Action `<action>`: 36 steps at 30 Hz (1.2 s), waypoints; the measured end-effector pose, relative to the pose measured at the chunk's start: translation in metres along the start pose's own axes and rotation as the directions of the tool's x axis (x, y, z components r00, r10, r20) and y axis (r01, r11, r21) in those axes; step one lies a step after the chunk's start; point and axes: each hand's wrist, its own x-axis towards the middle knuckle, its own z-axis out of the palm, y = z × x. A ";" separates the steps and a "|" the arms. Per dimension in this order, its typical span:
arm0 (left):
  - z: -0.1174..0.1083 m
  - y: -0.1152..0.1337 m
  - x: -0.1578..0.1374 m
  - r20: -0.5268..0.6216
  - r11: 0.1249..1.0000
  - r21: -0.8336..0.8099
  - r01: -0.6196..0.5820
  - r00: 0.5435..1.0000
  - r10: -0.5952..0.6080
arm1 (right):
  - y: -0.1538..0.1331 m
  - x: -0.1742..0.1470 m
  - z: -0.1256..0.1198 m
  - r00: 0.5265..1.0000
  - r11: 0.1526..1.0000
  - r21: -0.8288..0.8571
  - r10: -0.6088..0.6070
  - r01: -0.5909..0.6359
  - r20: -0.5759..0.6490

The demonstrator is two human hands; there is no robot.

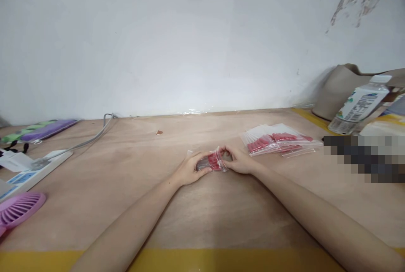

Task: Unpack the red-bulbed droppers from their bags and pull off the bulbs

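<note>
Just above the middle of the wooden table (177, 208), both of my hands hold a small clear zip bag (214, 161) with something red in it. My left hand (190, 170) grips the bag's left side, thumb below and fingers above. At its right end, beside the zip edge, my right hand (238, 160) pinches the plastic with thumb and fingers. What the red contents are I cannot make out. To the right of my right hand lies a fanned pile of similar clear bags (275, 139) with red contents.
A power strip (38, 170) with a grey cable (95, 137), a pink fan (20, 208) and a purple-green pouch (47, 130) lie on the left. A tilted plastic bottle (360, 105) and a taupe bag (332, 90) stand at the back right. A white wall (158, 44) rises behind.
</note>
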 end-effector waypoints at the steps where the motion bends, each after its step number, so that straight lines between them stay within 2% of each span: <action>1: 0.000 0.000 0.000 -0.007 1.000 0.005 -0.003 1.000 0.003 | -0.001 0.000 0.000 1.000 0.999 0.042 -0.004 0.004 -0.008; 6: 0.001 0.001 -0.001 -0.007 0.999 0.030 0.020 1.000 -0.020 | -0.001 0.002 0.004 0.999 0.988 0.153 0.006 -0.011 0.032; 11: 0.001 0.000 -0.001 0.002 0.998 0.024 0.057 0.998 -0.057 | 0.004 0.006 0.010 0.993 0.975 0.194 0.102 -0.112 0.062; 14: 0.001 0.000 -0.001 0.009 0.998 0.022 0.067 0.998 -0.067 | 0.006 0.007 0.011 0.992 0.962 0.240 0.118 -0.128 0.054; 22: 0.002 -0.002 -0.001 0.014 0.998 0.019 0.066 0.998 -0.066 | 0.003 0.005 0.006 0.993 0.968 0.229 0.090 -0.104 0.072; 27: 0.001 -0.001 -0.001 0.030 0.996 0.028 0.085 0.996 -0.086 | 0.001 0.007 0.011 0.986 0.953 0.252 0.167 -0.168 0.029; 32: 0.001 0.000 -0.001 0.040 0.994 0.034 0.104 0.994 -0.105 | 0.001 0.005 0.001 0.981 0.964 0.187 0.195 -0.188 -0.017; 36: 0.002 -0.001 -0.001 0.042 0.992 0.044 0.117 0.992 -0.118 | 0.002 0.002 -0.006 0.985 0.964 0.204 0.166 -0.170 0.037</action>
